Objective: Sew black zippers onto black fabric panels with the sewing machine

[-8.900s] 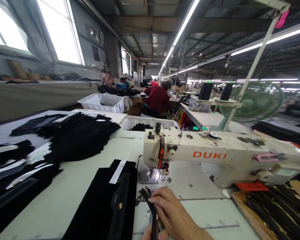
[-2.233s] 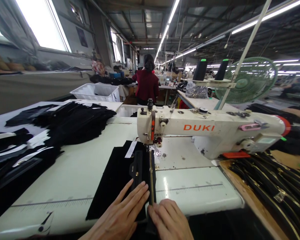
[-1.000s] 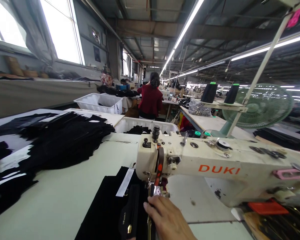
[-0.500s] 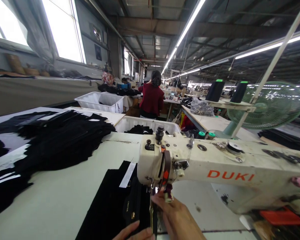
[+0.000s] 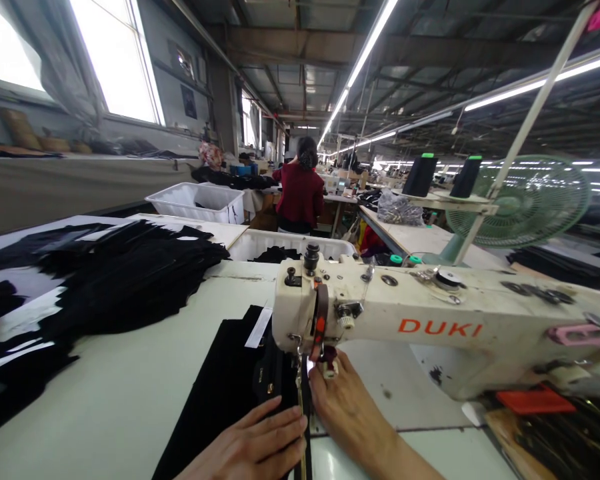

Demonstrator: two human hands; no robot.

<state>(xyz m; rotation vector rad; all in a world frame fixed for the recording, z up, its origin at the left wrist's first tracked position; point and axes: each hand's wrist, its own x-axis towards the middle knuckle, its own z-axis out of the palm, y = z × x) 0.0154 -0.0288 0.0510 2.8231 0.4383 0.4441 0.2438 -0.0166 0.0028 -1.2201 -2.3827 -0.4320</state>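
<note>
A sewing machine (image 5: 365,313) marked DUKI stands before me, its needle area over a black fabric piece (image 5: 205,393). That piece has a zipper with a gold-coloured pull (image 5: 271,387) and a white paper strip (image 5: 259,328) near its far end. My left hand (image 5: 260,440) lies on the fabric, fingers stretched out beside a narrow metal-coloured strip (image 5: 303,427) running toward the needle. To the right of the presser foot, my right hand (image 5: 353,410) is closed, thumb and fingers bent close to the fabric's edge. The machine head partly hides its fingertips, so what they grip is unclear.
A heap of black cut pieces (image 5: 145,273) covers the table's left side. White bins (image 5: 195,200) stand beyond it. A person in a dark red top (image 5: 300,193) sits ahead. Thread cones (image 5: 420,175), a green fan (image 5: 525,200) and a red object (image 5: 535,401) are to the right.
My left hand has come further into view, forward over the fabric. My right hand has shifted slightly up and right beside the needle area. The zipper pull sits a little further forward.
</note>
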